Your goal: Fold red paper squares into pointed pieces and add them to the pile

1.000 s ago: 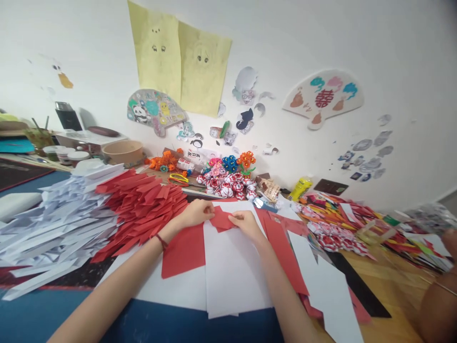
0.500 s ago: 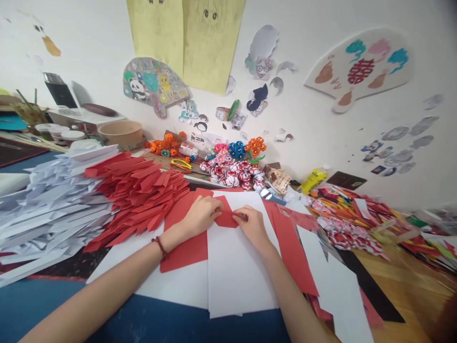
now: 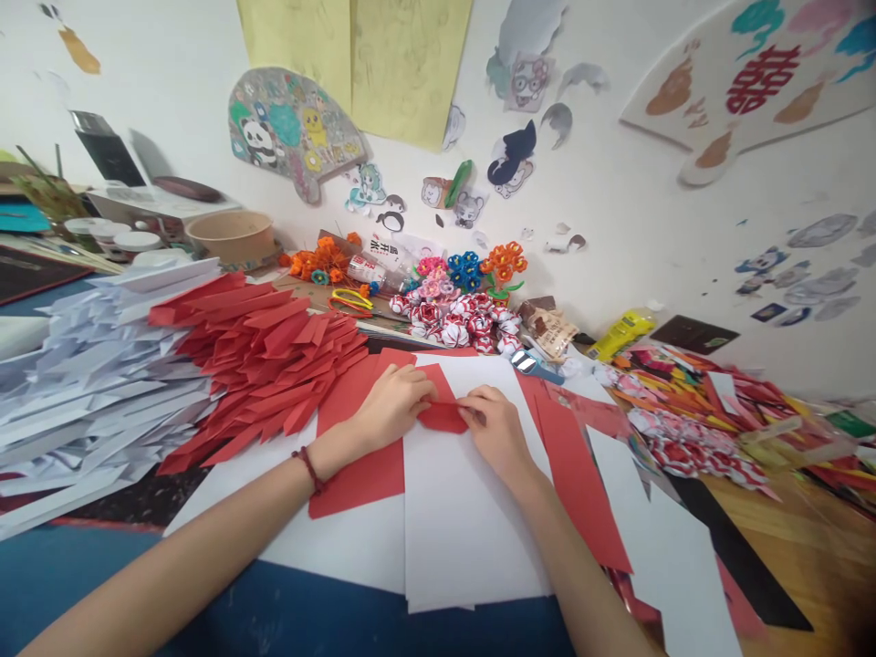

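Between my two hands, over the white paper sheets point(image 3: 472, 520), is a small piece of red paper point(image 3: 443, 418) with a fold across it. My left hand point(image 3: 393, 401), a dark red beaded bracelet at its wrist, pinches the paper's left side. On the right side, the fingertips of my right hand point(image 3: 496, 424) grip the same fold. Larger red sheets point(image 3: 356, 474) lie beneath and beside my left hand. To the left rises a heap of folded red paper pieces point(image 3: 266, 356), next to a heap of folded white paper pieces point(image 3: 96, 383).
Red-and-white paper balls point(image 3: 455, 324) and orange flowers point(image 3: 328, 260) line the wall side. A blue-strapped watch point(image 3: 526, 362) lies beyond my right hand. Red strips point(image 3: 581, 484) and white strips point(image 3: 674, 538) spread to the right. A tan bowl point(image 3: 229, 239) stands at back left.
The red paper's upper part, flatter before, now bends along a crease between my fingers. My right hand has shifted slightly along its edge. The whole view has turned a little.
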Demonstrator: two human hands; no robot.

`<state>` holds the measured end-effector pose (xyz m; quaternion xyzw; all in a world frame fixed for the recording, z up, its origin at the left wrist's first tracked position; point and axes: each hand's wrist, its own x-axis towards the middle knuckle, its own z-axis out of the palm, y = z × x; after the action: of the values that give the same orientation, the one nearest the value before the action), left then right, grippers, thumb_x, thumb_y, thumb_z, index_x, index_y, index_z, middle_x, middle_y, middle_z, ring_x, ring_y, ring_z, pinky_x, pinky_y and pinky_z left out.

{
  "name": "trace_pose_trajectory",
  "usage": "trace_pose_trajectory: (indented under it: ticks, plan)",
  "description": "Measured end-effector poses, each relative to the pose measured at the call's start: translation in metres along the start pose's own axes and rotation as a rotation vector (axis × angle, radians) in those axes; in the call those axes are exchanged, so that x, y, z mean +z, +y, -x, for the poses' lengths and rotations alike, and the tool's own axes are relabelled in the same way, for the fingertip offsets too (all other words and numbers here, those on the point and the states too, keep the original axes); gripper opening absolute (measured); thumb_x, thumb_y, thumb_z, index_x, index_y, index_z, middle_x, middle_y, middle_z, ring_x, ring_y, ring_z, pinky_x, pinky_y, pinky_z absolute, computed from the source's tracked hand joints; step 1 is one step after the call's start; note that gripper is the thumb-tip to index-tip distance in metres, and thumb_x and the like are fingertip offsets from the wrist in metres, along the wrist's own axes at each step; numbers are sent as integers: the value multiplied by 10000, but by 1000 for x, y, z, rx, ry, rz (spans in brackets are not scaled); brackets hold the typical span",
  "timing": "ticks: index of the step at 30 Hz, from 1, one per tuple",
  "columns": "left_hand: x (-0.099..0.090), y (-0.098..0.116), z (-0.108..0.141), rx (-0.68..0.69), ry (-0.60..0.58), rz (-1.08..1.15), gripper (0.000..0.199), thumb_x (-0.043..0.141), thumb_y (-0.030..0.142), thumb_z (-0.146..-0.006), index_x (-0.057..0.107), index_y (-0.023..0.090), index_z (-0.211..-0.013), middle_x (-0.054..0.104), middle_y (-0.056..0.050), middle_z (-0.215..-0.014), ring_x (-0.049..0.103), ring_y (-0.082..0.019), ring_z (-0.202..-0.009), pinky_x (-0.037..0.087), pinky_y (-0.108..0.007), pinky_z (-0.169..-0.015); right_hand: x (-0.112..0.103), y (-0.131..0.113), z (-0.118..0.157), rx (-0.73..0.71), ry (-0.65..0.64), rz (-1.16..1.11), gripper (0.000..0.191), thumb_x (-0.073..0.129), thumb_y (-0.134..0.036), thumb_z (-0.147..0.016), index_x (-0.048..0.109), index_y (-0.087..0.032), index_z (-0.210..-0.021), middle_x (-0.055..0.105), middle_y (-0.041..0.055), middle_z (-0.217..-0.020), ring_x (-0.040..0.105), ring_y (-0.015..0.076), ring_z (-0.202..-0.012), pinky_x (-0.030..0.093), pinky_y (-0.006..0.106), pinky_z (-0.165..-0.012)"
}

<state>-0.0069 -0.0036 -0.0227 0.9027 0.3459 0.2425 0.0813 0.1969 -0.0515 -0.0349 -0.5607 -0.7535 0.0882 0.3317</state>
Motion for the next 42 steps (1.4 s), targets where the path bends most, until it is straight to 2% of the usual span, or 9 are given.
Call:
trace_pose_trajectory:
  ticks: [6,10,13,18,21,27,33,37,42]
  plan:
    - [1,3,2,111,16,-96,227,469,101,-870,673,193,-905,647,-42,-844,557,-175,-860,381,-289,-721,-5,-10,4,-108,-12,209,213,523,-64,-867,676,-185,-951,617,45,-898,533,187,-867,418,299,-763]
    - [-3,4,5,156,6,-135,249,456,104,-874,681,195,-931,640,-43,-836,565,-163,-821,413,-274,-715,-6,-15,6,-190,-18,425,188,509,-81,-892,674,-169,-904,597,41,-809,519,188,-814,383,305,-724]
    - [-5,5,6,188,-13,-186,242,459,102,-871,673,192,-939,636,-36,-835,561,-164,-791,413,-277,-687,-6,-17,7,-280,-17,585,174,521,-85,-890,670,-162,-938,595,40,-789,502,193,-775,352,321,-696]
    - [-2,5,7,208,-20,-236,208,467,105,-879,660,179,-902,620,-38,-812,551,-167,-777,407,-280,-675,-4,-21,8,-365,14,710,165,539,-57,-871,667,-149,-823,589,42,-742,482,183,-713,312,321,-644]
    - [-3,5,7,267,-44,-269,180,470,140,-901,637,157,-838,605,-45,-786,536,-171,-753,401,-288,-669,-2,-24,10,-402,20,770,184,524,-53,-881,666,-141,-805,572,41,-699,471,179,-677,294,323,-618]
    - [-8,2,7,374,-93,-304,180,462,183,-926,611,133,-838,604,-66,-791,524,-185,-776,400,-300,-689,-1,-26,12,-409,8,804,159,538,-31,-863,666,-122,-879,579,43,-730,479,175,-680,309,310,-607]
    - [-7,5,7,452,-93,-379,174,476,157,-917,607,117,-809,605,-83,-796,507,-193,-770,387,-312,-666,1,-29,13,-415,-46,837,180,535,5,-831,649,-133,-817,572,50,-741,482,191,-702,325,317,-612]
    - [-7,7,7,464,-101,-421,136,514,143,-894,606,114,-799,605,-82,-790,512,-200,-774,391,-319,-658,1,-33,14,-395,-115,848,201,524,24,-814,630,-146,-794,572,58,-771,487,200,-722,336,322,-614]
    - [-9,11,8,421,-118,-418,115,554,137,-869,599,113,-766,610,-85,-776,524,-200,-774,401,-314,-656,2,-37,15,-361,-141,856,197,526,15,-812,610,-160,-776,570,59,-783,497,211,-743,363,332,-636]
